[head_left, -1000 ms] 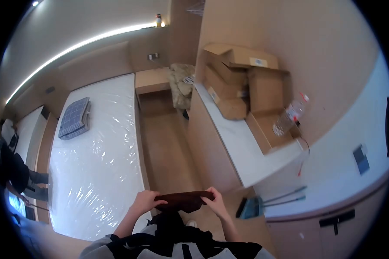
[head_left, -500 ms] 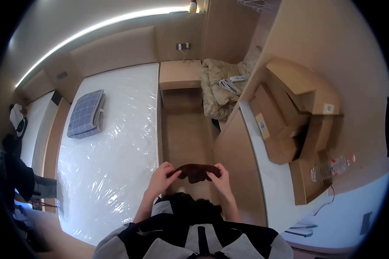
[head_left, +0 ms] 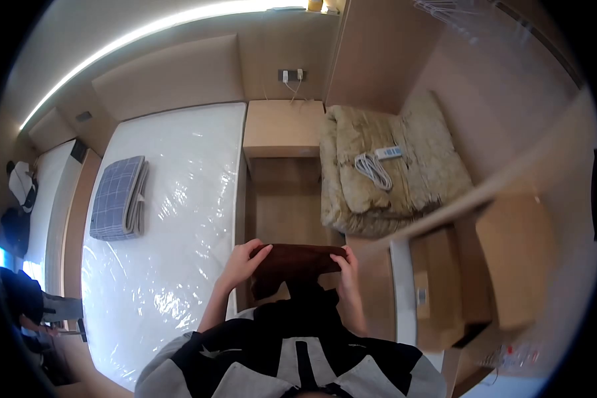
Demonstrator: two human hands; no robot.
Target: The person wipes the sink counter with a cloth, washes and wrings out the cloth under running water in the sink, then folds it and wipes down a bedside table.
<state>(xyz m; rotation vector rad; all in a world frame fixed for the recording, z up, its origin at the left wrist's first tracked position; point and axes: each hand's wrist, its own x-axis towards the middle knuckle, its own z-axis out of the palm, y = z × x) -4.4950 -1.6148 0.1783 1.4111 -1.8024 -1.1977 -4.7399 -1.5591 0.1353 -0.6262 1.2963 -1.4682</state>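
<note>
A dark brown cloth (head_left: 292, 260) is stretched between my two hands in front of my body, its lower part hanging down. My left hand (head_left: 241, 264) pinches one upper corner between thumb and fingers. At the other end of the top edge, my right hand (head_left: 345, 268) grips the cloth. What kind of cloth it is I cannot make out. To my left is a plastic-wrapped mattress (head_left: 186, 205) with a folded blue-grey checked cloth (head_left: 116, 202) on it.
Ahead stands a bedside cabinet (head_left: 282, 126) beneath a wall socket (head_left: 292, 75). On its right lies a folded beige quilt (head_left: 351, 189) with a white power strip (head_left: 389, 153). Cardboard boxes (head_left: 517, 259) and a blurred plastic bottle (head_left: 511, 357) are at right. Another person (head_left: 23, 295) is far left.
The brown cloth has unfolded and hangs lower and wider between my hands. My view has shifted forward and right, showing more of the quilt.
</note>
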